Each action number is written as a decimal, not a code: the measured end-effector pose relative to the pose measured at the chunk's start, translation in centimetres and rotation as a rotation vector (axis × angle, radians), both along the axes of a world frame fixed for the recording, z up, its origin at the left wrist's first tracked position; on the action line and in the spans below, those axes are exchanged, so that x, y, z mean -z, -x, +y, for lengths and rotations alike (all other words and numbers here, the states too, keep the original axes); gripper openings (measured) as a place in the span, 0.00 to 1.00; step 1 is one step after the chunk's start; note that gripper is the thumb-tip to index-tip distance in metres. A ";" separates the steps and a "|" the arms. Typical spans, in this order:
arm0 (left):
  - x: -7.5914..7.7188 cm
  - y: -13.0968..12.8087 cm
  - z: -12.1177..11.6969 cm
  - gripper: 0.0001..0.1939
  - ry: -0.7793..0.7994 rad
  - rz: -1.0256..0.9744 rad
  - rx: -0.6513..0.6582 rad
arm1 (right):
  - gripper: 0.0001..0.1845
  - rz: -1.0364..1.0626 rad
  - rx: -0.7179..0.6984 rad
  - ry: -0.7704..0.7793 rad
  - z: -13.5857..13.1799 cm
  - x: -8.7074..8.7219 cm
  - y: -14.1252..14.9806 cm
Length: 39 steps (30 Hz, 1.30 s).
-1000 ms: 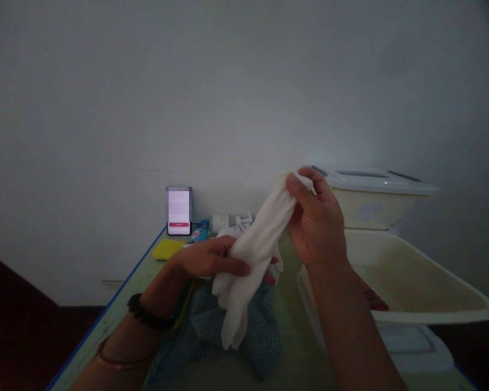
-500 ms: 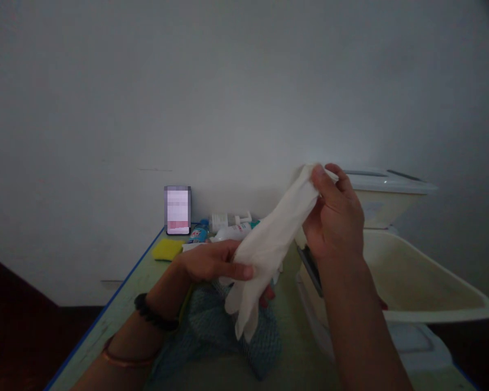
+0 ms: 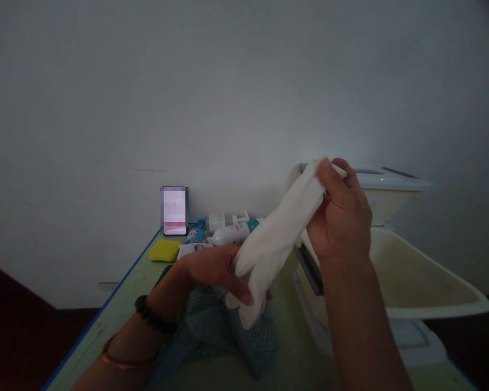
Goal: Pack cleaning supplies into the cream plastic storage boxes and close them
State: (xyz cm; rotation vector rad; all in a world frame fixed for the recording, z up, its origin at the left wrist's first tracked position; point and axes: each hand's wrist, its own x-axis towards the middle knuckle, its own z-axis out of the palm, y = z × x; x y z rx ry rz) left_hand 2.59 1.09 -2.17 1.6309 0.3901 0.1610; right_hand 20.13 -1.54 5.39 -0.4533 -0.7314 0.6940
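Observation:
A white rubber glove stretches slantwise between my two hands, its cuff up at the right and its fingers hanging down at the left. My right hand pinches the cuff between thumb and fingers. Lower down, my left hand is closed on the finger end, the thumb in front and other fingertips showing behind it. Beneath the glove lies a crumpled blue-green cloth on the table.
A phone leans against the wall, with a yellow sponge before it. Behind my hands lie a blue bottle and a white bottle. At right stand a cream open bin and a lidded box.
My left thumb has slid down toward the glove's fingertips. My right hand has risen slightly and moved a little right, still holding the cuff.

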 end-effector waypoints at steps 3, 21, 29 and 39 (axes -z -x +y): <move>0.2 0.0 0.2 0.15 -0.127 0.039 -0.088 | 0.13 0.003 0.022 -0.007 0.0 -0.1 -0.2; 0.5 -0.9 0.7 0.17 0.015 -0.223 -0.253 | 0.13 0.020 -0.025 0.005 -0.4 -0.2 0.2; 0.5 -1.3 0.8 0.14 -0.009 -0.210 -0.322 | 0.14 -0.001 -0.048 -0.004 -0.3 -0.1 0.4; 0.7 -0.7 0.9 0.17 -0.032 -0.255 -0.331 | 0.12 -0.051 -0.034 0.036 -0.1 0.0 0.5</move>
